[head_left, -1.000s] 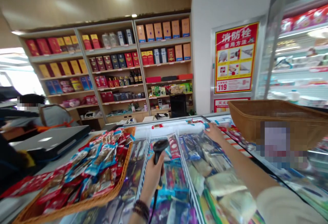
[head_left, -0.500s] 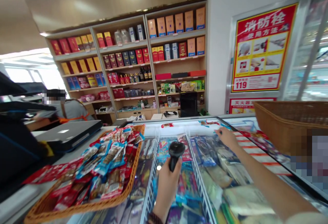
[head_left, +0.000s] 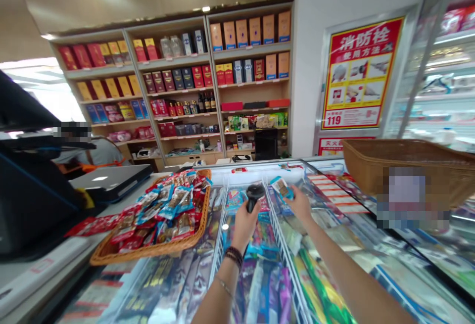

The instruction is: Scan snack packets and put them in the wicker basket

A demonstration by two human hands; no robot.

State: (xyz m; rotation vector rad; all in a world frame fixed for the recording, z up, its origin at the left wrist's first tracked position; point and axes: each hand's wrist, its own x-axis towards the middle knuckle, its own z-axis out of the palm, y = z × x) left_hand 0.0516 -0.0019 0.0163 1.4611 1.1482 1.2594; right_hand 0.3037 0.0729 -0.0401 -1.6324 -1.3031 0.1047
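A black handheld scanner is held upright in my left hand, above the middle of the glass-topped freezer. To its right, my right hand pinches a small blue-and-white snack packet, its face turned toward me. On the left, a wicker tray holds a pile of red and blue snack packets. A few small packets lie at the freezer's far edge. Under the glass are white wire baskets of wrapped goods.
A flat grey device and a dark monitor stand at the left. A large brown basket sits at the right. Behind are shelves of boxes, and a person in grey is at the far left.
My right hand has come back from the far edge toward the scanner, now with the blue-and-white packet in its fingers. My left hand still holds the scanner. The view has shifted slightly.
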